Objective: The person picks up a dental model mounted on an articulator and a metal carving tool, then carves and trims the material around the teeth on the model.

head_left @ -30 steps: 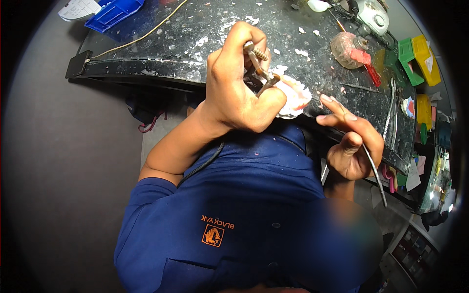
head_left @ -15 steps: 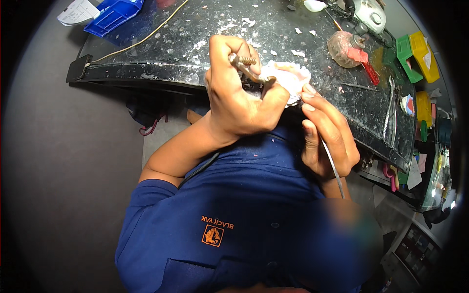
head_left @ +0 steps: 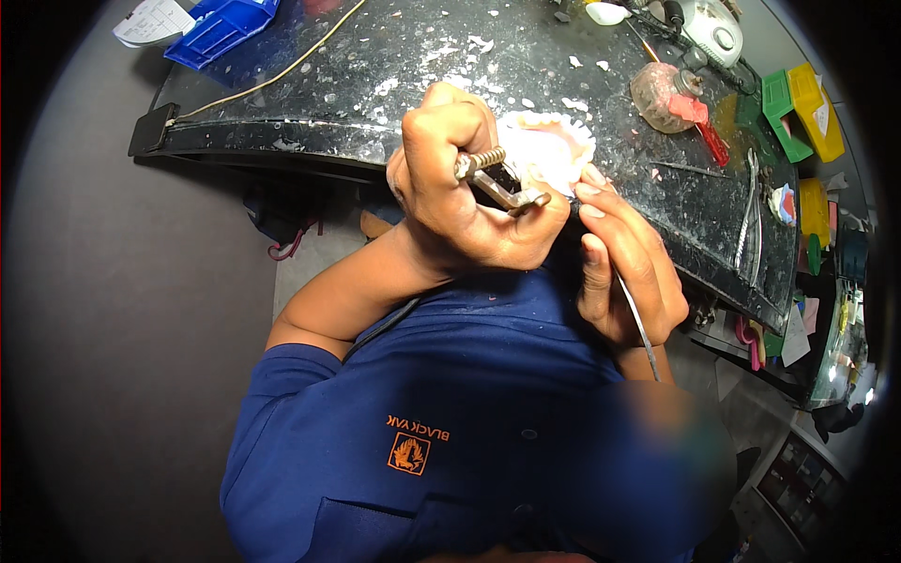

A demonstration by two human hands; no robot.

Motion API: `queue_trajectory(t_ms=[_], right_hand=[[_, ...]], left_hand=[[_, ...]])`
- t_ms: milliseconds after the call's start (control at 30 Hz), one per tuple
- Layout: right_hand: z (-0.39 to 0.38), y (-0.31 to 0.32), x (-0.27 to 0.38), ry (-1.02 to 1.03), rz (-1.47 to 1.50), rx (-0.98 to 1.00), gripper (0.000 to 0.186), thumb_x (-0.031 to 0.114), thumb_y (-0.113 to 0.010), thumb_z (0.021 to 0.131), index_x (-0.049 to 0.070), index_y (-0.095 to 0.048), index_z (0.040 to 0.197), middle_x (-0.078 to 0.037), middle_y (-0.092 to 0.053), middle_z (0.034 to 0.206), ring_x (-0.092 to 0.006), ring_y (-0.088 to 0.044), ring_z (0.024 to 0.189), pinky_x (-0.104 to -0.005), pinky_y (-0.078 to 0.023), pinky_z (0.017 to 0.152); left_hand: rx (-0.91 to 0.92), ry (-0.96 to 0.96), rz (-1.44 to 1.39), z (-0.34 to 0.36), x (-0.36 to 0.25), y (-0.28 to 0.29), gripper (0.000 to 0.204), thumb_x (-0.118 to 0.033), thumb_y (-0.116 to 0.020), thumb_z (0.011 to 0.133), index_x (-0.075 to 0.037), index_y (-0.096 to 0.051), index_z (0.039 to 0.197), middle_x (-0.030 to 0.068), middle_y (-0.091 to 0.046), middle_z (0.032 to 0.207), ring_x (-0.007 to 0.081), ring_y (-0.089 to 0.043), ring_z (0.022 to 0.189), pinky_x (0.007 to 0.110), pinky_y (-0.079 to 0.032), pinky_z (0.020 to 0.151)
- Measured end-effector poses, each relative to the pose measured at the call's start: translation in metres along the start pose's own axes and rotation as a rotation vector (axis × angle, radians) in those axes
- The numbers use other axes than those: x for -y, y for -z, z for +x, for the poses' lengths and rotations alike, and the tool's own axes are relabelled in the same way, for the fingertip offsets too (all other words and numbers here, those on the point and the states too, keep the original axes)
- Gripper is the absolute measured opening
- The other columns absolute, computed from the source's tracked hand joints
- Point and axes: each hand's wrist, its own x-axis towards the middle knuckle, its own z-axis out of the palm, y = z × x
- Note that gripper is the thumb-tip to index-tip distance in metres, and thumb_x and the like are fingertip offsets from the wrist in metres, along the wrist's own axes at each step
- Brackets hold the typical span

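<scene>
My left hand is closed around a small metal dental articulator with a coiled spring, just in front of the bench edge. On it sits a pale pink and white dental model, brightly lit, with a scalloped row of teeth along its far rim. My right hand pinches a thin metal hand tool, whose shaft runs back toward my wrist. The fingertips of that hand are at the model's right near side. The tool's working tip is hidden by fingers and model.
White scraps litter the black bench. A glass spirit burner with a red-handled tool beside it stands at the back right. Metal tweezers lie near the right edge. Bins stand at both sides, a blue one at left. A cable crosses the far left.
My left hand has turned the articulator and model, so the spring and frame sit lower and further right and more of the model's inner face shows. My right hand has barely moved.
</scene>
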Motion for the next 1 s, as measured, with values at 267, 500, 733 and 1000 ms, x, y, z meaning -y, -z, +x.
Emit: queue_trajectory(t_ms=[267,500,733,1000], right_hand=[[0.001,0.000,0.000,0.008,-0.010,-0.009,0.020,-0.004,-0.074,0.091,-0.008,-0.071,0.111,-0.026,-0.074,0.110,-0.0358,-0.077,0.102,-0.0364,-0.064,0.082],[0.005,-0.001,0.002,-0.010,-0.026,-0.016,0.015,-0.005,-0.073,0.091,-0.010,-0.071,0.105,-0.024,-0.075,0.104,-0.0350,-0.077,0.098,-0.0363,-0.063,0.080],[0.004,0.000,0.001,-0.030,-0.002,-0.026,0.012,-0.007,-0.072,0.091,-0.010,-0.071,0.103,-0.024,-0.075,0.100,-0.0338,-0.078,0.094,-0.0349,-0.063,0.077],[0.005,0.003,0.000,-0.041,0.025,-0.006,0.013,-0.006,-0.073,0.091,-0.010,-0.071,0.103,-0.023,-0.075,0.100,-0.0332,-0.078,0.093,-0.0351,-0.063,0.077]], left_hand=[[-0.212,-0.234,0.029,0.005,0.015,-0.012,0.051,-0.018,-0.084,0.069,-0.001,-0.047,0.099,0.0057,-0.046,0.073,0.0186,-0.050,0.059,0.029,-0.042,0.049],[-0.215,-0.268,0.085,0.005,0.018,-0.013,0.052,-0.022,-0.085,0.070,-0.001,-0.048,0.100,0.0057,-0.046,0.072,0.0202,-0.050,0.058,0.030,-0.043,0.048],[-0.192,-0.148,0.026,0.004,0.011,-0.010,0.051,-0.016,-0.084,0.066,-0.002,-0.047,0.098,0.0070,-0.048,0.073,0.0201,-0.050,0.055,0.031,-0.042,0.048],[0.009,0.170,-0.089,0.007,-0.003,-0.004,0.042,0.006,-0.059,0.070,-0.001,-0.036,0.104,0.0068,-0.040,0.087,0.0127,-0.042,0.075,0.029,-0.047,0.067]])
